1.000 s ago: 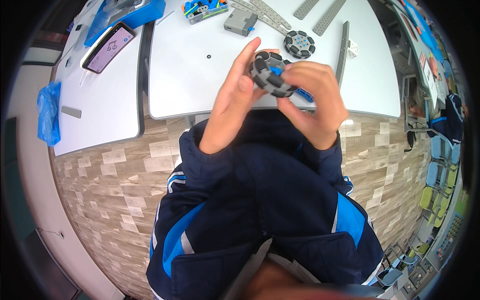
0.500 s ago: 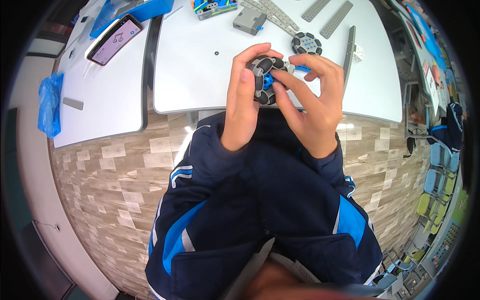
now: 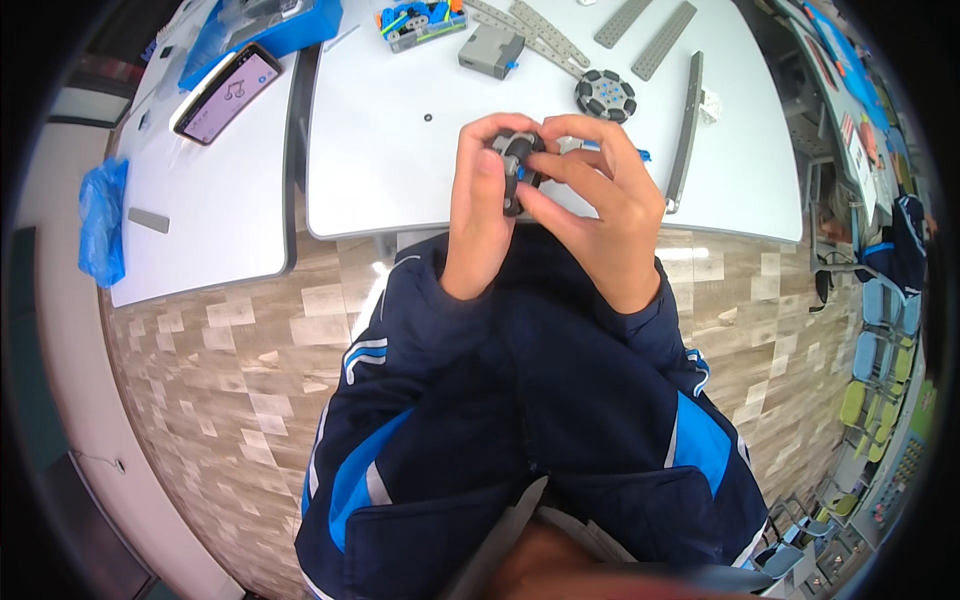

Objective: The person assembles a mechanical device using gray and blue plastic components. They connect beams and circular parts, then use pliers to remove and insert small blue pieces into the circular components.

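Observation:
Both hands hold up a grey and black omni wheel [image 3: 516,160] with a blue hub over the table's near edge. My left hand [image 3: 482,205] is closed round its left rim, thumb on the near face. On the right side, my right hand [image 3: 600,190] pinches at the hub with thumb and fingers; whatever small part its fingertips may grip is hidden. The wheel is turned nearly edge-on. Behind the right hand, a blue piece [image 3: 643,156] shows on the table. A second omni wheel [image 3: 605,95] lies flat farther back.
On the white table [image 3: 370,180] are a grey box-shaped module [image 3: 491,51], a parts box [image 3: 421,24], perforated grey plates [image 3: 664,41], a long grey beam [image 3: 686,135] and a small black ring [image 3: 428,117]. A phone [image 3: 228,94] stands on the left table beside a blue tray [image 3: 315,25].
The held omni wheel has turned from facing me partly to nearly edge-on. My right hand has shifted slightly left, with its fingers still at the hub.

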A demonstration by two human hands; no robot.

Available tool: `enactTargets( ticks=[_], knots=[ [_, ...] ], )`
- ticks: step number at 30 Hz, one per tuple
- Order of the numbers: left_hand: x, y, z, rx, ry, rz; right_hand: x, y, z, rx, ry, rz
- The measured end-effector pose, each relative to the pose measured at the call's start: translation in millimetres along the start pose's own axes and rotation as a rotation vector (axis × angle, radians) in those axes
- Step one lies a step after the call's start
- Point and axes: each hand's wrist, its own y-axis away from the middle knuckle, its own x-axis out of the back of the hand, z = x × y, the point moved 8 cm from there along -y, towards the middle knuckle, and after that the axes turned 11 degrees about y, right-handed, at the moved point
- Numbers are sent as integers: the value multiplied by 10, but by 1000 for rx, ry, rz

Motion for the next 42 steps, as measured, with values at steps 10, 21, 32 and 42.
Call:
enactTargets(
  ticks=[10,21,32,42],
  knots=[
    [-131,-4,193,-119,-139,-70,-43,33,58,-150,-335,8],
    [-176,-23,364,-257,-452,-112,-58,105,133,-261,-475,48],
    [-369,104,594,-575,-628,-305,-20,152,56,-256,-586,-103],
    [-608,215,768,-769,-879,-524,-304,363,102,-599,-1157,-273]
  ],
)
